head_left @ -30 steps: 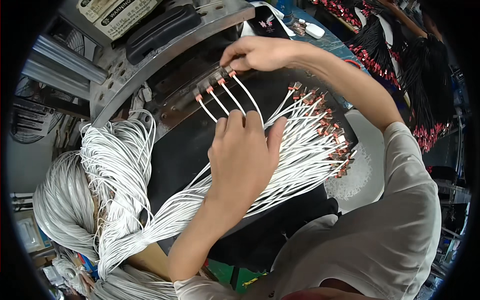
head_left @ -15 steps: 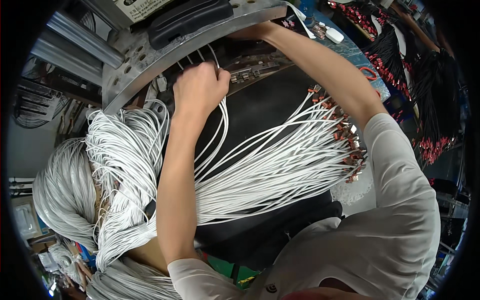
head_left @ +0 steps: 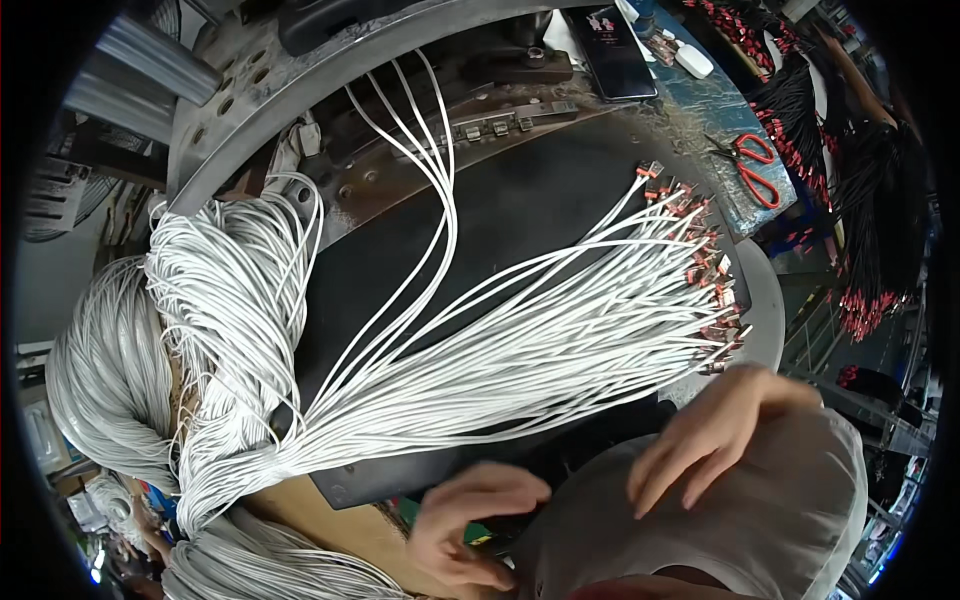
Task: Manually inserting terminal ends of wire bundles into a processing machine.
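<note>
Four white leads [head_left: 450, 215] run up off the main bundle, top ends hidden under the curved metal edge of the press frame [head_left: 325, 85]. Neither hand is on them.

Left hand [head_left: 470, 525]: low center, below the mat's near edge, blurred. Fingers bent, thumb apart from them, gap between. Clear of the bundle.

Right hand [head_left: 705, 435]: in front of the gray shirt [head_left: 790, 500], nearer the plug ends than the left. Fingers pointing down-left, loosely apart, also a bit blurred. Not touching the cables.

Bundle [head_left: 520, 330] lies fanned across the black mat [head_left: 520, 210], gathered at lower left. Orange-and-metal plugs [head_left: 712, 270] are bunched at its right end, at the mat's right side. White coil [head_left: 235, 290] sits left of the mat, with a grayer coil [head_left: 105, 380] beyond it, further left.

Metal rail [head_left: 510, 125] with small metal bits in it sits just past the mat's far edge. Blue table [head_left: 700, 115], far right: phone [head_left: 615, 55], white case [head_left: 693, 60] near it, red-handled scissors [head_left: 755, 170]. Black cables [head_left: 880, 220] with red ends hang past the table.
</note>
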`<state>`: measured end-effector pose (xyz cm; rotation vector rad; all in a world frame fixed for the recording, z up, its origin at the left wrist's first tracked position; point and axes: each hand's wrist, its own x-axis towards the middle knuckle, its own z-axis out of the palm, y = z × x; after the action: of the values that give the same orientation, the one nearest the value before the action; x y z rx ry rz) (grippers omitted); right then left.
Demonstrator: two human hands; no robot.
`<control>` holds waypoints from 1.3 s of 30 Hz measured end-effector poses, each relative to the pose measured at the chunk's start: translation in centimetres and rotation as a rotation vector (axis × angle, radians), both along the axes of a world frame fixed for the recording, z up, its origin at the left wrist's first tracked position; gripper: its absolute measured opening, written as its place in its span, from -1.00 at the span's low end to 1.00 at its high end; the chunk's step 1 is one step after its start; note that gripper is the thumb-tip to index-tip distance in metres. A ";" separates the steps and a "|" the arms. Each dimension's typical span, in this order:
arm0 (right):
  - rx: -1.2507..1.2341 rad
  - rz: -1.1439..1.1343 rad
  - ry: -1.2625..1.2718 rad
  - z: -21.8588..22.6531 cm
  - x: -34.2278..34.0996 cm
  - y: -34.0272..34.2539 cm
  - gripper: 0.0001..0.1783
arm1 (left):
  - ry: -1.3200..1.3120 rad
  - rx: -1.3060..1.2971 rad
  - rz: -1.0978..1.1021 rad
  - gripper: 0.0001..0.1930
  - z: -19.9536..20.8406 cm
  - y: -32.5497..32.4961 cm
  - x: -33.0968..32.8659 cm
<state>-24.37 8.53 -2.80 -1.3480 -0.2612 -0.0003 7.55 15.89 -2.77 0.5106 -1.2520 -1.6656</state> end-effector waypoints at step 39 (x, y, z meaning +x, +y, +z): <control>0.617 -0.938 1.031 -9.4 1.1 8.8 -0.53 | -0.654 0.796 -0.214 -0.65 -4.1 5.4 2.4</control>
<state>-23.30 17.31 -12.19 -0.6138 1.1593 -0.1545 9.98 21.31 -6.84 1.5422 -1.0466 -2.2652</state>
